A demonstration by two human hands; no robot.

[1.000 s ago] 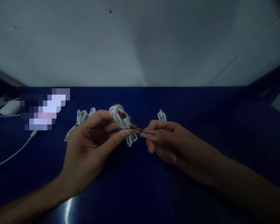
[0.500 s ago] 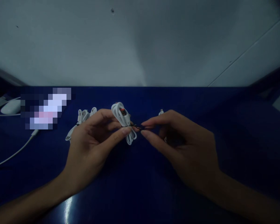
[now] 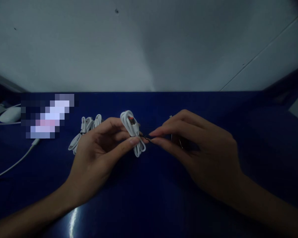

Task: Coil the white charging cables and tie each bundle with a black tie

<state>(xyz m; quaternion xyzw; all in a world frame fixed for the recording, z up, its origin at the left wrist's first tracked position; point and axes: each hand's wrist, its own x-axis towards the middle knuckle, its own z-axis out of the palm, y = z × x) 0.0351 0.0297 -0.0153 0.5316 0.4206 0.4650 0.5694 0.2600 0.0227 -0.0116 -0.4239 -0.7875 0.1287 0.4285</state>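
Observation:
A coiled white cable (image 3: 129, 123) with an orange part inside its connector is held up by my left hand (image 3: 96, 155), pinched between thumb and fingers. Round the coil's middle runs a thin black twist tie (image 3: 145, 137), its ends sticking out to the right. My right hand (image 3: 198, 148) pinches those ends between thumb and forefinger. Beyond my left hand, another bundle of white cable (image 3: 84, 129) lies on the blue table, tied with black. Behind my right hand, a bit of something white or metallic shows, mostly hidden.
The blue table (image 3: 144, 198) meets a pale wall (image 3: 89, 49) at its back edge. On the left lies a phone-like device (image 3: 52, 115), blurred out, with a white cord (image 3: 20, 167) plugged in. Beside it is a white rounded object (image 3: 10, 114), perhaps a mouse.
My right hand's fingers have closed in nearer the coil, and the twist tie's loose ends now show less. The left hand keeps its hold on the cable; the view has shifted slightly.

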